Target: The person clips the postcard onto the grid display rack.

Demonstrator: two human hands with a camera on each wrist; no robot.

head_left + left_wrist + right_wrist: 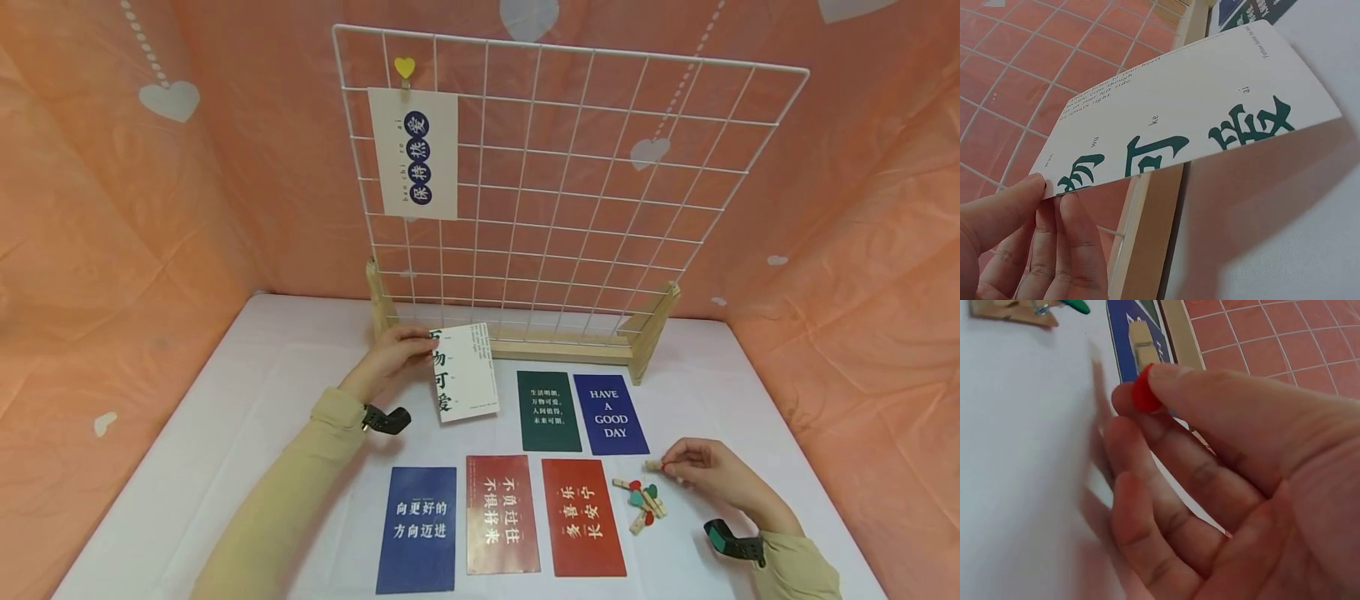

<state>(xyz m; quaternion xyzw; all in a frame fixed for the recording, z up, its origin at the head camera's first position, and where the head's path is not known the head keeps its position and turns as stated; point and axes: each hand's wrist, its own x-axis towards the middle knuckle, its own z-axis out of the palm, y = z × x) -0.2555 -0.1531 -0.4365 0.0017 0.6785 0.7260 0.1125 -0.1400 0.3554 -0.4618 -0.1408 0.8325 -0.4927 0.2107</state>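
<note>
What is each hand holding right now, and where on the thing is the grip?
The left hand pinches the white card at its top corner. The right hand pinches a small wooden clip by its red heart end.

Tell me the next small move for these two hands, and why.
Probably lift the white card in the left hand up to the wire grid, since the right hand already pinches a red-heart clothespin, and one card already hangs clipped.

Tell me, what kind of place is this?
Probably a little craft or display corner set up for filming: a white wire grid panel on a wooden stand, printed message cards on a white table, and peach heart-patterned fabric walls.
</note>
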